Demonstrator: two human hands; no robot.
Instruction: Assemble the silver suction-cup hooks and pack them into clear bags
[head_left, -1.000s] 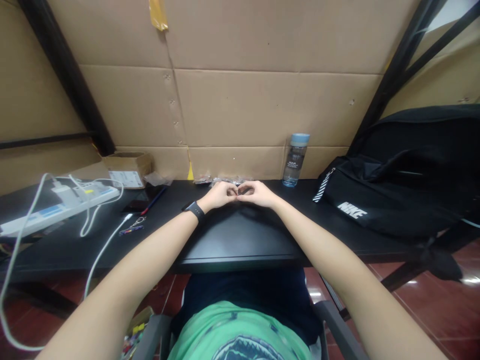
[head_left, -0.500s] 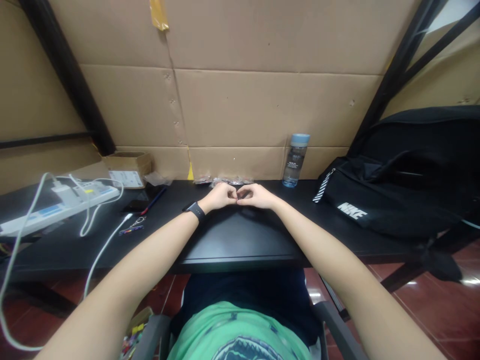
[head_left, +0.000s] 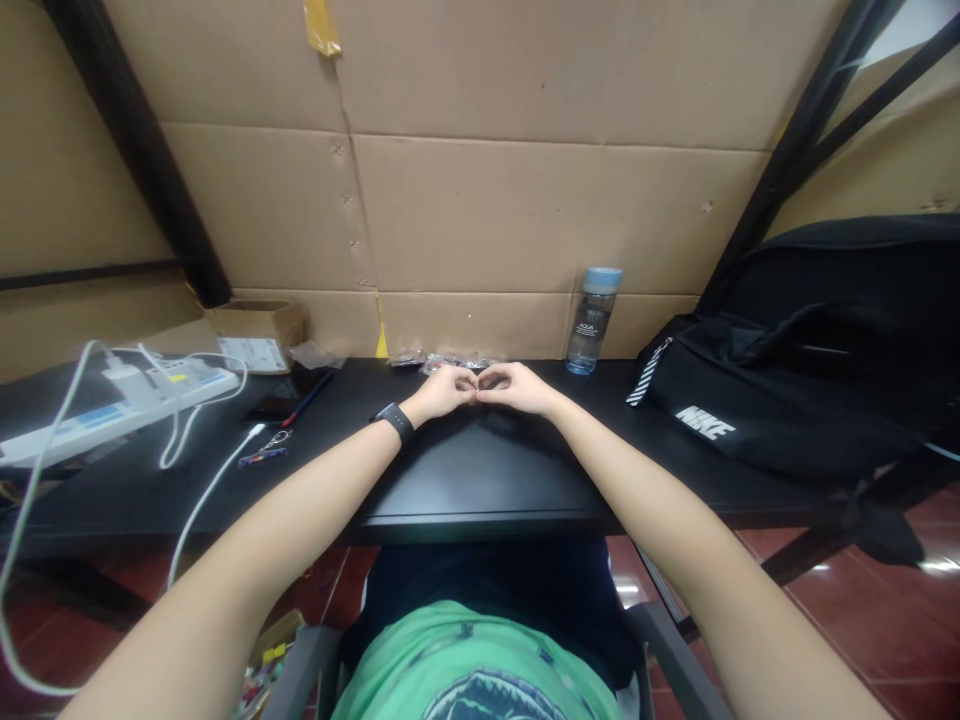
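My left hand (head_left: 448,391) and my right hand (head_left: 517,388) meet fingertip to fingertip above the black table (head_left: 480,470). Both are closed in a pinch, with the thumbs and forefingers curled towards each other. Whatever lies between the fingertips is too small to make out. On my left wrist sits a dark watch (head_left: 394,421). Just behind the hands, several small clear plastic packets (head_left: 450,362) lie along the table's back edge, partly hidden by my fingers.
A water bottle (head_left: 593,322) stands at the back right, beside a black bag (head_left: 787,380). To the left are a white power strip (head_left: 82,425) with cables, a small cardboard box (head_left: 259,335), a phone (head_left: 274,408) and a keyring (head_left: 264,455). A cardboard wall (head_left: 465,220) closes the back.
The hands stay together at nearly the same spot. The fingers have shifted slightly, and the dark bit seen between them before is no longer plain to see.
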